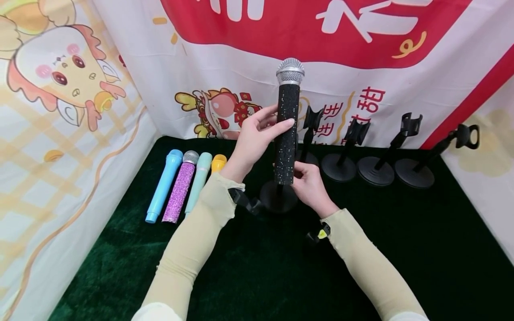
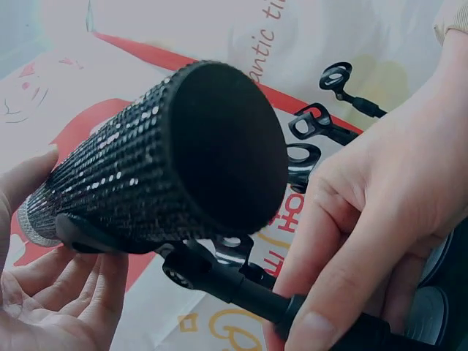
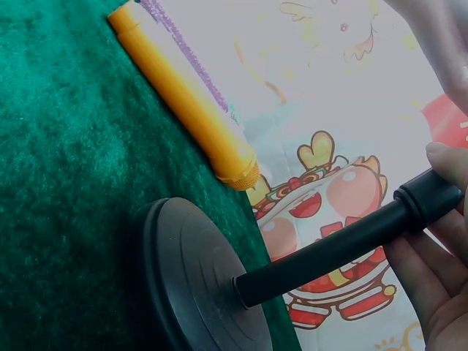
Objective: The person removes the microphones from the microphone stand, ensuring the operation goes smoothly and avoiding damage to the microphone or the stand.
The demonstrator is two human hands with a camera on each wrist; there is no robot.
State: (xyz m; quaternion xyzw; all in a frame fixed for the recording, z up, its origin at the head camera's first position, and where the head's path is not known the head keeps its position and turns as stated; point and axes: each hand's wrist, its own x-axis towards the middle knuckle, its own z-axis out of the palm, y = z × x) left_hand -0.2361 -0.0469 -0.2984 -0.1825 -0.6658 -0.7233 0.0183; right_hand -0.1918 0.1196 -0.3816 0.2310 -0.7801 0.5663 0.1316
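A black microphone [image 1: 285, 147] with a glittery studded body and silver mesh head stands upright over a black desk stand [image 1: 278, 201]. My left hand [image 1: 257, 136] holds it round the upper body, thumb across its front. From the left wrist view, the microphone [image 2: 139, 157] lies in the stand's clip [image 2: 95, 235], with left fingers under that clip. Lower down, my right hand [image 1: 310, 185] grips the stand's pole. The right wrist view shows right fingers at the collar [image 3: 428, 197] of the pole, above the round base [image 3: 201, 278] on the green cloth.
Blue [image 1: 163, 187], purple glitter [image 1: 179, 191], mint green [image 1: 199, 185] and yellow [image 1: 218, 162] microphones lie side by side at the left. Several black stands [image 1: 375, 170] with clips line the back right. Printed cloth walls [image 1: 241, 67] rise behind the green velvet surface [image 1: 257, 276].
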